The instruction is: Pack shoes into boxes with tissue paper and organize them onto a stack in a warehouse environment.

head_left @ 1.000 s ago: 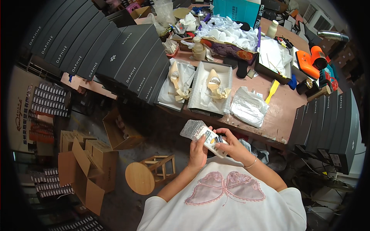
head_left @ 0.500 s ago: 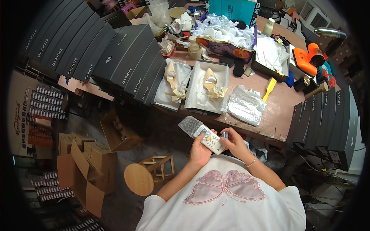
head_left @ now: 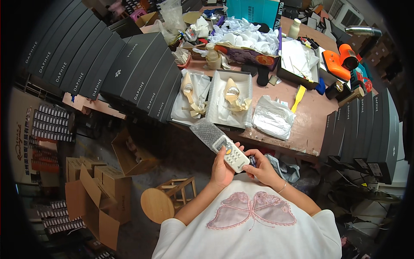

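Note:
In front of my chest my left hand (head_left: 221,172) grips a white remote control (head_left: 235,160), its thumb on the face and fingers behind. A clear bubble-wrap sleeve (head_left: 203,131) covers the remote's far end and sticks out beyond it. My right hand (head_left: 265,172) is closed at the remote's near right corner, thumb and fingertips touching it. Small dark, shiny cylinders that look like batteries (head_left: 252,161) show between its fingers; how many is unclear. Beyond the hands, two open shoe boxes hold a beige heeled shoe (head_left: 231,91) and its mate (head_left: 187,88) on white paper.
Black shoe boxes (head_left: 133,82) are stacked at the left, and more boxes (head_left: 366,134) at the right. A yellow brush (head_left: 298,98) and a plastic-wrapped packet (head_left: 273,117) lie on the workbench (head_left: 312,129). A wooden stool (head_left: 157,205) and open cartons (head_left: 92,203) stand on the floor.
The remote has tilted and shifted slightly left, and more of the bubble-wrap sleeve stretches out from its far end. My right fingers have moved down against the remote's near corner.

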Demonstrator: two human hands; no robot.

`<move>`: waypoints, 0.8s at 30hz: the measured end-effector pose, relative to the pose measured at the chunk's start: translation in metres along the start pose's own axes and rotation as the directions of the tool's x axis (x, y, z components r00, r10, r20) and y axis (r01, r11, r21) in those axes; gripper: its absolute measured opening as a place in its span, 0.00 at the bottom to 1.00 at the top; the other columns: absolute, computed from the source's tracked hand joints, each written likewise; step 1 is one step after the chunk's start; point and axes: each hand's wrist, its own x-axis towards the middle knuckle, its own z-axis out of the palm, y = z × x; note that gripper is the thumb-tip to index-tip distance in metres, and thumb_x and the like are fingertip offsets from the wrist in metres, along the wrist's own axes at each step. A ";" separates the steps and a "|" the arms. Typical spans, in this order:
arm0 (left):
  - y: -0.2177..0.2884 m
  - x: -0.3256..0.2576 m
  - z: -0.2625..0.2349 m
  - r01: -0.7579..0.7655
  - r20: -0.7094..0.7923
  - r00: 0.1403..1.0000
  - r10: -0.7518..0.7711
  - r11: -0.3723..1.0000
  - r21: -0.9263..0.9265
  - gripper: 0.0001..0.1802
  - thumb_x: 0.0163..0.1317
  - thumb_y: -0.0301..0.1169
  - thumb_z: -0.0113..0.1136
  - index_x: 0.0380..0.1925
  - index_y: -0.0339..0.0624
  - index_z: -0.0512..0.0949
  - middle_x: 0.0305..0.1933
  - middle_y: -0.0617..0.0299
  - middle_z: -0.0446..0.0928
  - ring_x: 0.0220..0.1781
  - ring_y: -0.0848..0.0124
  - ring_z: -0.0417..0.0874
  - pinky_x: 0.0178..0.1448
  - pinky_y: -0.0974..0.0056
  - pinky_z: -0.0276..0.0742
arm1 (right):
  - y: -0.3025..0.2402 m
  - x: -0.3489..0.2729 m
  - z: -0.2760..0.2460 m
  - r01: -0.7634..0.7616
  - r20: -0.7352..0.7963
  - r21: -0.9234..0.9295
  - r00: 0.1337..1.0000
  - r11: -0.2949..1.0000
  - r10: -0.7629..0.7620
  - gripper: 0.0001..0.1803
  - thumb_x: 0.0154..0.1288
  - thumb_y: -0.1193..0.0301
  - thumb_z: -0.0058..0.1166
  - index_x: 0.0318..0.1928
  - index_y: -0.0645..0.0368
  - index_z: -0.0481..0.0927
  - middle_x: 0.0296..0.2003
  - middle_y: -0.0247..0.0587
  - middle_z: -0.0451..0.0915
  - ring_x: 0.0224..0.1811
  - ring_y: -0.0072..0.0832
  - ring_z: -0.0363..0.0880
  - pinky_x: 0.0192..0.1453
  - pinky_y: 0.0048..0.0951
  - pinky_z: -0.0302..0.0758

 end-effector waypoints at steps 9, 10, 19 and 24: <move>-0.003 -0.011 -0.009 -0.079 0.079 0.995 0.067 0.984 0.159 0.31 0.70 0.50 0.45 0.62 0.37 0.61 0.60 0.51 0.70 0.61 0.61 0.72 0.65 0.56 0.68 | -0.004 0.008 0.010 0.046 0.011 -0.058 0.999 0.997 -0.046 0.34 0.62 0.73 0.59 0.66 0.58 0.59 0.28 0.30 0.72 0.23 0.14 0.70 0.24 0.18 0.69; -0.002 -0.013 -0.010 -0.101 0.098 0.992 0.083 0.974 0.201 0.31 0.70 0.50 0.45 0.62 0.38 0.61 0.60 0.52 0.70 0.61 0.62 0.72 0.65 0.56 0.68 | -0.005 0.011 0.011 0.023 0.057 -0.041 0.998 0.999 -0.021 0.34 0.62 0.73 0.59 0.66 0.59 0.59 0.28 0.30 0.73 0.23 0.14 0.70 0.25 0.18 0.69; 0.028 -0.006 -0.003 -0.152 0.020 0.988 0.151 0.978 0.141 0.32 0.68 0.51 0.48 0.62 0.38 0.62 0.59 0.49 0.70 0.62 0.59 0.72 0.65 0.55 0.68 | -0.013 0.005 0.007 -0.034 0.070 -0.021 0.997 0.999 0.035 0.20 0.62 0.73 0.59 0.53 0.62 0.72 0.26 0.29 0.74 0.23 0.13 0.69 0.25 0.17 0.67; 0.019 -0.007 0.005 -0.141 0.015 0.990 0.140 0.983 0.115 0.28 0.68 0.43 0.52 0.59 0.32 0.63 0.57 0.48 0.71 0.62 0.58 0.72 0.65 0.55 0.69 | -0.004 0.005 0.007 -0.069 -0.028 0.059 0.997 0.996 0.071 0.15 0.61 0.73 0.60 0.46 0.62 0.72 0.25 0.30 0.74 0.22 0.14 0.69 0.24 0.17 0.66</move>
